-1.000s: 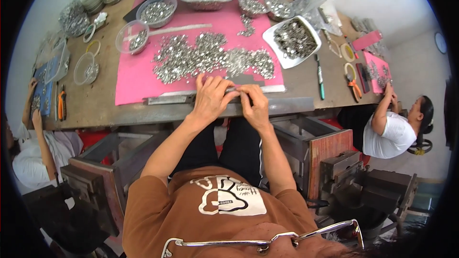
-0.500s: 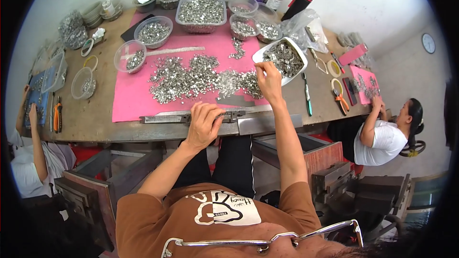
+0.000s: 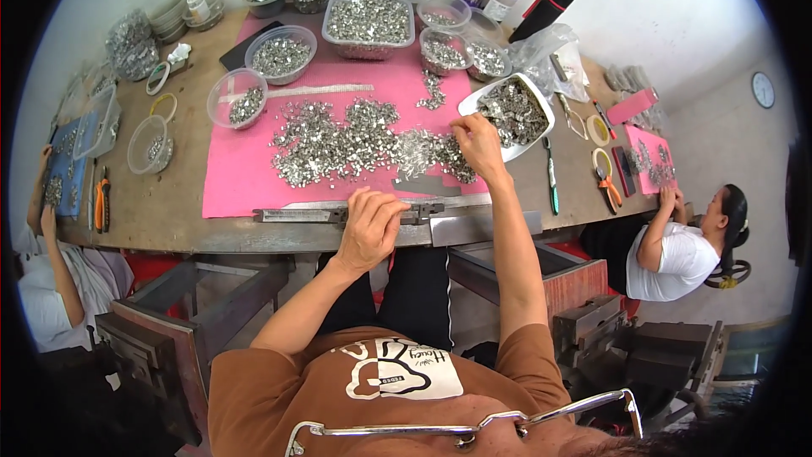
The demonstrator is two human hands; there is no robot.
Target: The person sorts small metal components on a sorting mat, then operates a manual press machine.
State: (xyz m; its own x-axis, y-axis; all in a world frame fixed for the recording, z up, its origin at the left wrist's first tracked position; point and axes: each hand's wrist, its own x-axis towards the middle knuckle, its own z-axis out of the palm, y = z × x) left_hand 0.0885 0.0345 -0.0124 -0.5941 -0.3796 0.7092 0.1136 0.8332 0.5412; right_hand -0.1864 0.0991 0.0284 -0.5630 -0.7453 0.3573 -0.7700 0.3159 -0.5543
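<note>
Head view: L forearm comes up from lower L, wrist bent, back of L hand point(image 3: 370, 224) up, fingers curled over the steel bar point(image 3: 300, 215) at the table's front edge. R arm reaches farther fwd, nearly straight, R hand point(image 3: 480, 148) turned in to its L, fingertips down by the R end of the metal bits pile point(image 3: 334, 140). Edges: white dish point(image 3: 548, 125) w/ its rim just beyond & R of the R hand; grey plate point(image 3: 486, 227) on the near side of it, just R of the L hand. Room: strip of pink mat point(image 3: 230, 196) btwn pile & bar, ahead of L hand; more mat L of pile. Grn-handled tool point(image 3: 553, 186) lies R of R hand, orange-handled pliers point(image 3: 607, 190) farther R. Grip: R thumb & fingertips drawn tog., narrow, can't tell if a bit is btwn them; L fingers half curled, thumb near index, contact w/ bar & any held bit can't be told
</note>
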